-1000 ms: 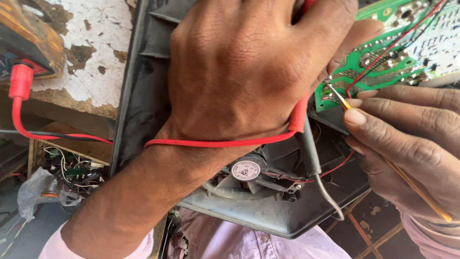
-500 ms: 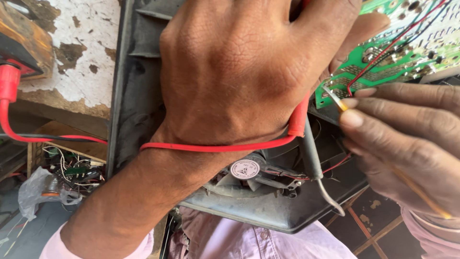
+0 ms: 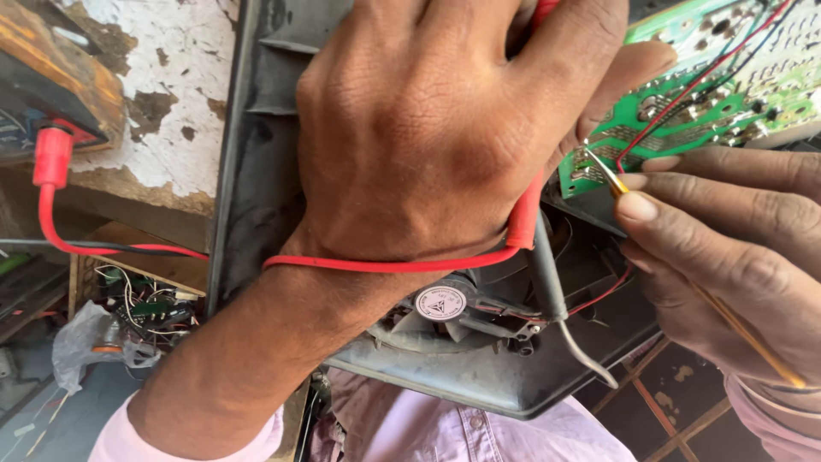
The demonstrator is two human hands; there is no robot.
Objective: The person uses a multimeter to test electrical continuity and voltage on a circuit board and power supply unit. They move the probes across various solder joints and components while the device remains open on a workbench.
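Closest to the viewer, a pink shirt [image 3: 445, 432] shows below the dark plastic casing [image 3: 256, 154], where a small cooling fan [image 3: 440, 304] sits inside. The left hand [image 3: 436, 128] lies across the casing, fingers curled around a red probe [image 3: 526, 218] whose red lead [image 3: 393, 263] loops over the wrist. The right hand [image 3: 727, 248] pinches a thin yellow-handled tool [image 3: 735, 316], its metal tip touching the green circuit board [image 3: 684, 111] at the casing's upper right. Farther left, a red plug [image 3: 51, 158] enters an orange multimeter [image 3: 51, 94] on a peeling white surface [image 3: 171, 94].
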